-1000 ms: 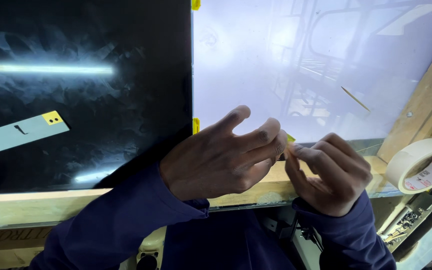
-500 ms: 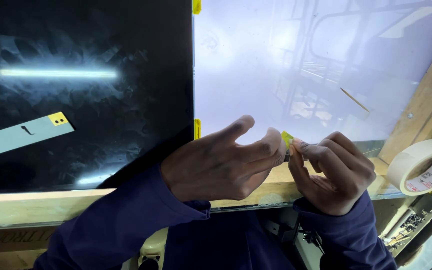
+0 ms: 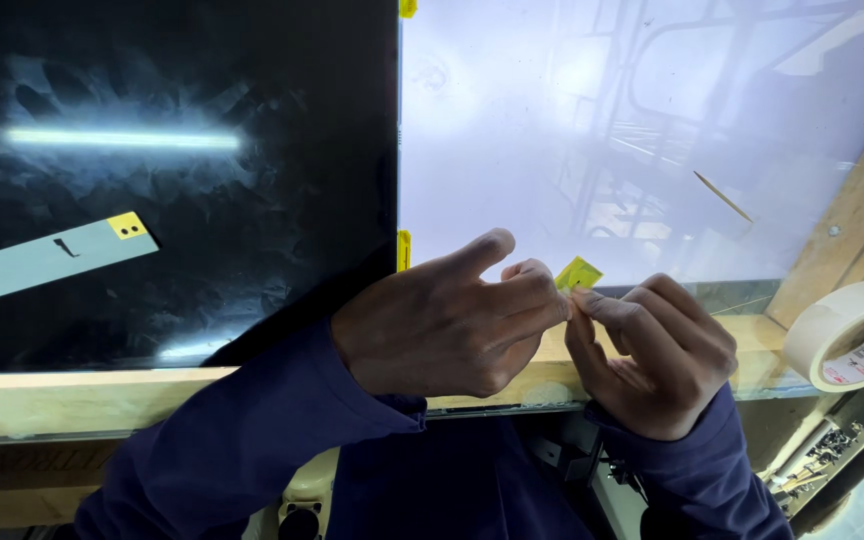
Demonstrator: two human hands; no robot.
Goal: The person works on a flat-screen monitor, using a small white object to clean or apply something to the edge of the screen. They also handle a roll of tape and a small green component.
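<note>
Left hand is curling, fingertips pinching the yellow tab at its 2 o'clock. Tab: small, thin, bright yellow, roughly square, tilted, glossy; lower edge hidden by fingers. Right hand is gripping the same tab from its 11 o'clock. Tab is sitting over the white panel. Tape roll is lying at 3 o'clock.

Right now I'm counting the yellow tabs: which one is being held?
The yellow tab pinched between the fingertips of both hands, in front of the white panel; the others are stuck along the panels.
</note>
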